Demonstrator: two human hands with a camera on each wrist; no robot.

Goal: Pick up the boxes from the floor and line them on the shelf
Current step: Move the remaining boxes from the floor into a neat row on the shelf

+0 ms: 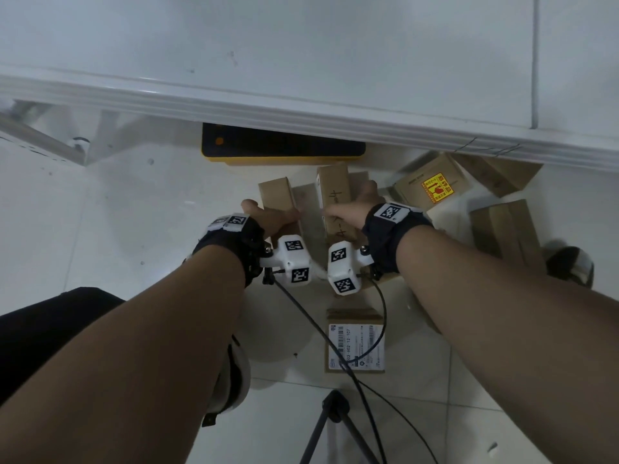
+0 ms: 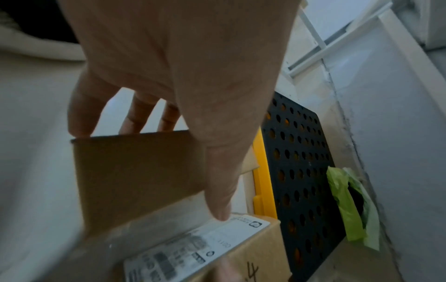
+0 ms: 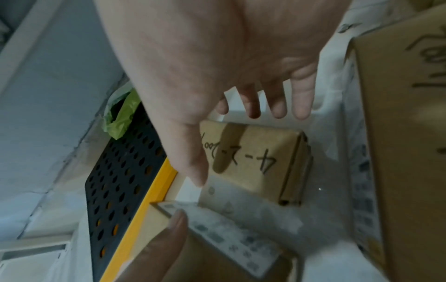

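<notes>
We find the shelf [image 1: 301, 45] bare; approx. all boxes [image 1: 432, 182] on floor. Left hand [image 1: 271, 217] grasps plain box [image 1: 278, 195]; right hand [image 1: 355, 209] fingers released over marked box [image 3: 253, 158].

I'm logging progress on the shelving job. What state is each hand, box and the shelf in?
left hand: grips the left box of the held group
right hand: spread over the handwritten box
box with yellow sticker: on the floor, tilted
box with shipping label: flat on the floor
shelf: no boxes visible on it
</notes>
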